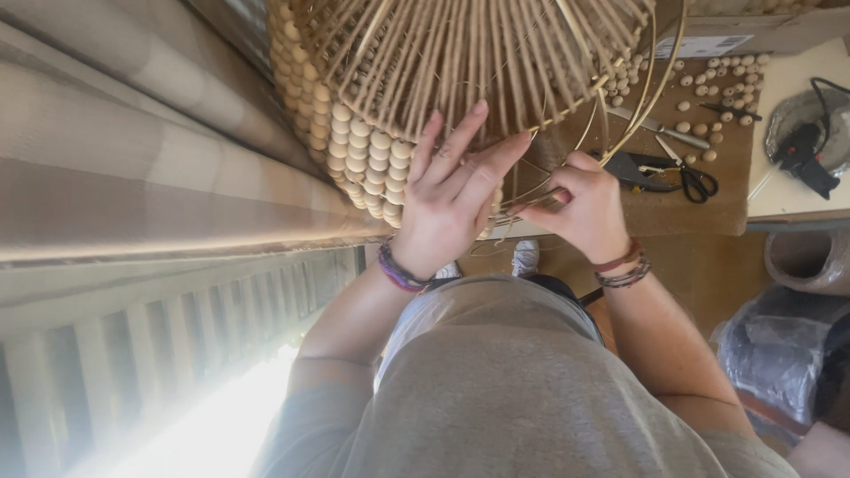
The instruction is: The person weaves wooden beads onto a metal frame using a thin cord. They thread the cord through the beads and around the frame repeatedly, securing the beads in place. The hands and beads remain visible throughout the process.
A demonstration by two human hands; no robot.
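A round lampshade-like frame (460, 53) of thin gold wire rings strung with pale wooden beads (354, 142) fills the top middle. My left hand (452, 190) lies flat against its lower edge, fingers spread over the wires and bead strings. My right hand (580, 208) pinches a thin strand or wire at the frame's bottom rim, fingers closed on it. Both wrists wear bracelets.
A brown work mat (691, 190) at the upper right carries loose wooden beads (722, 84), scissors (682, 177), pliers and a long metal tool (660, 128). A glue gun (806, 150) lies on a foil dish. A radiator (177, 345) and curtain stand left; bags sit at lower right.
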